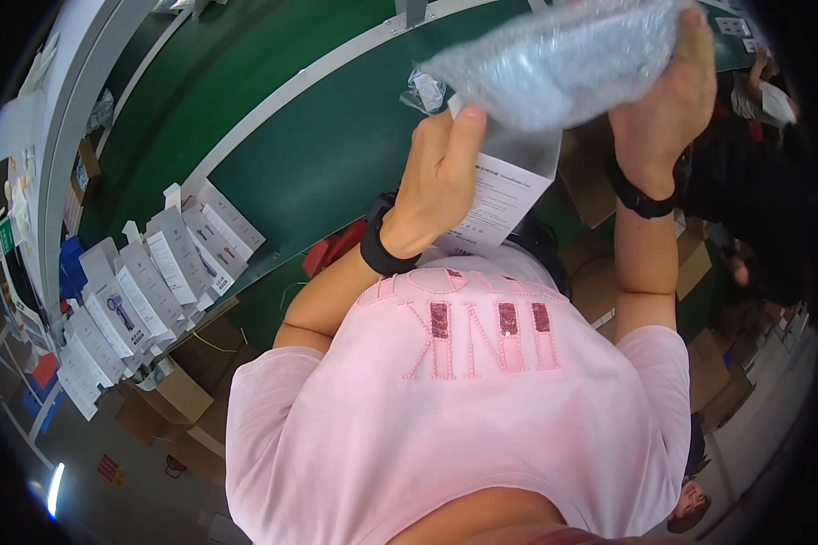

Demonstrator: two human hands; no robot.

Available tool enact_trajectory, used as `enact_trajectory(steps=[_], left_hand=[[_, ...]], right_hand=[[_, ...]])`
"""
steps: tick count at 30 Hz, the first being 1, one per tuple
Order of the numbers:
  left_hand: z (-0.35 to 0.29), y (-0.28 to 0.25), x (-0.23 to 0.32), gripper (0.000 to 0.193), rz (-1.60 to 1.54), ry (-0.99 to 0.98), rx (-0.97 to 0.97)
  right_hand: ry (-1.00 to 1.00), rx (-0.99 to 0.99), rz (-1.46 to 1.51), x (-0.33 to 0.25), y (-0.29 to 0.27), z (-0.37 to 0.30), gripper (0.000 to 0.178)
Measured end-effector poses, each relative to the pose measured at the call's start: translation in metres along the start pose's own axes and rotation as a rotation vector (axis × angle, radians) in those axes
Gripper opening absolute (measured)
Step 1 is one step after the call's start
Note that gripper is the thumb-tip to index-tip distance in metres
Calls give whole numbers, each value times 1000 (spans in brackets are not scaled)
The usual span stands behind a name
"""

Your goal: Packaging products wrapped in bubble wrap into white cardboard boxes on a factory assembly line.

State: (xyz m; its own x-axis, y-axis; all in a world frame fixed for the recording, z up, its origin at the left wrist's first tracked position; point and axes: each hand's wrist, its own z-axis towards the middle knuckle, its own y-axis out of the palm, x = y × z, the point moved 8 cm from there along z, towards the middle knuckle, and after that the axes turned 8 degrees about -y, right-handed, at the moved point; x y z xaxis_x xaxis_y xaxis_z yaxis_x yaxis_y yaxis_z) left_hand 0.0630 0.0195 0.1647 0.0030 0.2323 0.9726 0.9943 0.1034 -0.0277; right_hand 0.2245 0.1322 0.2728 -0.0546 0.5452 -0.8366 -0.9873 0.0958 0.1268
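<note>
My right hand [671,109] grips the right end of a bubble-wrapped package [563,65], which is pale blue-white and raised over the work surface. Below it, a white printed carton [507,195] stands with its grey inside showing at the top. My left hand [441,177] is closed on the left side of this carton, thumb near its upper edge. The package hangs just above the carton's opening and hides part of it. What lies inside the wrap is too blurred to make out. Both wrists wear black bands.
A small clear bag [424,89] with a white piece lies on the green table [309,173] beyond my left hand. Several white cartons [168,263] stand in a row at the left. Brown cardboard boxes [177,395] sit below them. A person in dark clothes [745,200] is at the right.
</note>
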Motion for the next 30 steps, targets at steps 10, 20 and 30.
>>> enact_trajectory(steps=[10,20,30], left_hand=[[-21,6,13,46,-95,82,-50],[-31,3,0,45,-134,157,-7],[-76,-165,-70,53,-491,-149,690]], right_hand=[[162,-905,-207,-19,38,-48,26],[9,-1687,-541,-21,80,-89,25],[208,-1080,-808,263,70,-108,52]])
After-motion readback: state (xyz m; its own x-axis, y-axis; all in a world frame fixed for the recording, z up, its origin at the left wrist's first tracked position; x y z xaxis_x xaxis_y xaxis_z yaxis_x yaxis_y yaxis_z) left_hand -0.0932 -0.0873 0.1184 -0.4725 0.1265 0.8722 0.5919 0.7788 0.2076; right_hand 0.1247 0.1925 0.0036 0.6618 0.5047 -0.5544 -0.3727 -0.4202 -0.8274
